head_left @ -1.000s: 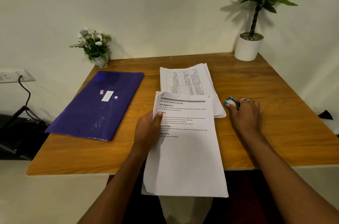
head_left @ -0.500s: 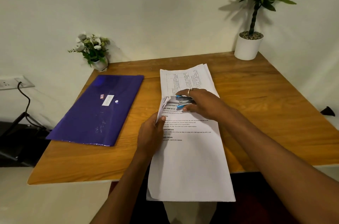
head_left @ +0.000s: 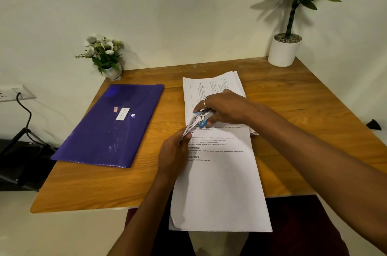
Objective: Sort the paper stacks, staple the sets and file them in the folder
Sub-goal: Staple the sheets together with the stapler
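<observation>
A white printed paper set lies in front of me, its lower part hanging over the table's front edge. My left hand pinches its top left corner and lifts it off the table. My right hand grips a small blue and silver stapler, whose jaws are around that raised corner. A second paper stack lies further back, partly under my right hand. A purple folder lies flat and closed on the left of the table.
The wooden table stands against a white wall. A small flower pot sits at the back left corner and a tall plant in a white pot at the back right. A wall socket with a black cable is at far left.
My right hand picked up the stapler from the table's right side and carried it left to the lifted corner of the paper set. The left hand kept hold of that corner.
</observation>
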Demonstrator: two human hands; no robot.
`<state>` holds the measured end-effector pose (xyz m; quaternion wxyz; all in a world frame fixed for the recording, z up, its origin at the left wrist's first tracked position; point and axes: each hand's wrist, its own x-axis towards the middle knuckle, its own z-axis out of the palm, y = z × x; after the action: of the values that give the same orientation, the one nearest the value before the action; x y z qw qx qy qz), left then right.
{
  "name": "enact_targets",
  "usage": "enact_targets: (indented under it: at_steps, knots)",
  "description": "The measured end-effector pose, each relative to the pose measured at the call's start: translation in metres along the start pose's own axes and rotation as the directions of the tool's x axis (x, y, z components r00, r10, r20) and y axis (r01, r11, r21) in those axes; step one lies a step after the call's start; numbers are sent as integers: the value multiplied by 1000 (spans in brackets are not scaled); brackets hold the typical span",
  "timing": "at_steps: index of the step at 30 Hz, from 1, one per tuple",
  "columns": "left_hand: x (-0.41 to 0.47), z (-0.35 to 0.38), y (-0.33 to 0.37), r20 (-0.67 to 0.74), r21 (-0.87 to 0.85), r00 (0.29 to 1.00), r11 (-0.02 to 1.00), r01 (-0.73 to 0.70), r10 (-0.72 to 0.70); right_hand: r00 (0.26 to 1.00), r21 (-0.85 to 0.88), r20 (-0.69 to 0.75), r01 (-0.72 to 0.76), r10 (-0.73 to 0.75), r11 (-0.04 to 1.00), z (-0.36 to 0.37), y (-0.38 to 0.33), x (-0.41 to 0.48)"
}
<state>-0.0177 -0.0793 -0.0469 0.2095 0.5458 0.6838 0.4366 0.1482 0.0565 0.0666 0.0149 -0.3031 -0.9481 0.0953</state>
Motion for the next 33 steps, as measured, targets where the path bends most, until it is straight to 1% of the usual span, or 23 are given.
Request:
enact_targets:
  at_steps: [2,4,9,12,15,18,22,25,27,28,29,30,31,32,33]
  knots:
    - [-2,-1,3,9,-7,1000,1000,-4,4,998,-62,45,56,-53,996,-7,-1,5]
    - [-2,-2,4,16,-3,1000,1000,-7,7,994,-117,47,106,-101,988,-12,-2,8]
    - [-2,-2,4,19,12,1000,1000,3,-3,982,-181,73,186,-176,966,-13,-2,12]
    - [-2,-2,4,16,16,1000,1000,8,-8,980,-220,33,199,-197,955,-9,-2,13]
    - [-2,-3,4,20,10,1000,1000,4,-4,983,-221,-19,176,-185,959,-4,-2,13]
    - [-1,-3,6,25,5,1000,1000,14,-14,986,-226,-23,155,-164,962,-1,0,14]
    - [-3,-4,11,26,-8,999,999,39,-39,990,-130,-27,136,-141,982,-3,4,8]
    - [-2,-5,11,15,-2,999,999,52,-52,985,-67,-134,96,-104,993,0,16,-7]
    - [-2,-6,11,-5,-19,998,998,58,-59,969,41,-247,27,-16,999,7,29,-26]
    - [-2,-6,12,-17,-34,998,998,59,-60,951,113,-300,-48,80,992,13,36,-37]
    - [-2,-6,12,-23,-51,998,997,62,-63,917,193,-337,-155,214,969,21,42,-47]
    - [-3,-7,13,-19,-75,997,995,68,-70,858,278,-361,-275,365,921,30,48,-59]
    - [-3,-8,14,-8,-101,996,991,84,-85,779,359,-374,-379,503,853,40,53,-69]
    - [-4,-9,16,8,-128,995,987,100,-100,698,417,-388,-450,602,790,49,58,-80]
    - [-6,-11,16,24,-158,993,981,117,-114,633,449,-403,-492,661,745,59,63,-89]
